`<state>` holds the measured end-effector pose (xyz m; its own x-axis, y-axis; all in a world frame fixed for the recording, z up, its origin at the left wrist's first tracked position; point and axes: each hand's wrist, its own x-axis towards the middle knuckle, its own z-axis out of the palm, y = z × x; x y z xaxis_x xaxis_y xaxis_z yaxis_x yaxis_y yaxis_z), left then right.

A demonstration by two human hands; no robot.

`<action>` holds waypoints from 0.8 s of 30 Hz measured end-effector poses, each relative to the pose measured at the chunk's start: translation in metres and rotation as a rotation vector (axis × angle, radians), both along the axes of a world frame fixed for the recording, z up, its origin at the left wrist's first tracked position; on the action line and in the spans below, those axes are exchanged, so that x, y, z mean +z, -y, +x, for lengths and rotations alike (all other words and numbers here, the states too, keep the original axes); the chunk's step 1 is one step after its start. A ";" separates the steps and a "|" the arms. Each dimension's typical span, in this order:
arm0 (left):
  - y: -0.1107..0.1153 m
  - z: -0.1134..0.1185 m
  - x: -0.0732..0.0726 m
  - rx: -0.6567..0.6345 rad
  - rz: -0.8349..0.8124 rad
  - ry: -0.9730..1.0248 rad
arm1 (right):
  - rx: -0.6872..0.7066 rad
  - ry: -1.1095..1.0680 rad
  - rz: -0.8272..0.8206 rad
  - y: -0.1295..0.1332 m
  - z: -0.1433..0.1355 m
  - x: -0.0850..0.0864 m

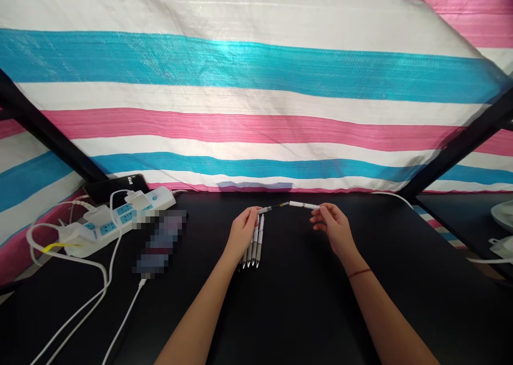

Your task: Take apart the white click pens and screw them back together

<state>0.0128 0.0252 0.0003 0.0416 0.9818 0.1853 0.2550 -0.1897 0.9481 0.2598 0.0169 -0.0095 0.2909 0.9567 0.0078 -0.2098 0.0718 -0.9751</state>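
My left hand [243,229] pinches the grey grip section of a pen [265,210], from which a thin dark refill [279,206] points right. Between the fingertips of my right hand [333,225] is a white pen barrel [303,205], held nearly level. The refill's tip meets or almost touches the barrel's left end; I cannot tell whether it is inside. Below and partly behind my left hand, several white pens with grey grips [255,250] lie side by side on the black table [296,301], tips toward me.
On the left stand a white power strip [120,220] with plugs and white cables [114,263], a blurred-out phone [162,245] on a cable, and a black device [116,187] behind. A striped sheet [256,103] hangs at the back between dark frame bars [460,140]. A white dish [504,214] is far right.
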 end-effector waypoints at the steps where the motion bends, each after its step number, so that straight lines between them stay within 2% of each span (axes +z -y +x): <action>1: -0.001 0.000 -0.001 0.010 -0.012 0.058 | -0.010 -0.023 -0.016 0.000 0.001 0.000; 5: -0.005 0.001 -0.003 0.043 -0.063 0.209 | -0.003 -0.103 -0.059 -0.002 0.003 0.000; 13: -0.007 -0.001 -0.007 0.079 -0.080 0.197 | 0.044 -0.185 -0.083 -0.004 0.008 -0.002; 18: -0.011 -0.002 -0.013 0.089 -0.071 0.209 | -0.041 -0.056 -0.007 -0.004 0.007 -0.004; 21: -0.010 -0.002 -0.013 0.082 -0.077 0.203 | -0.131 0.048 0.049 -0.005 0.007 -0.004; 24: -0.009 -0.002 -0.012 0.061 -0.083 0.189 | -0.163 0.111 0.087 -0.005 0.009 -0.004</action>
<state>0.0110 0.0344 -0.0120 -0.0461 0.9937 0.1025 0.0796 -0.0986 0.9919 0.2687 0.0223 -0.0136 0.4346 0.8913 0.1290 -0.0800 0.1809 -0.9802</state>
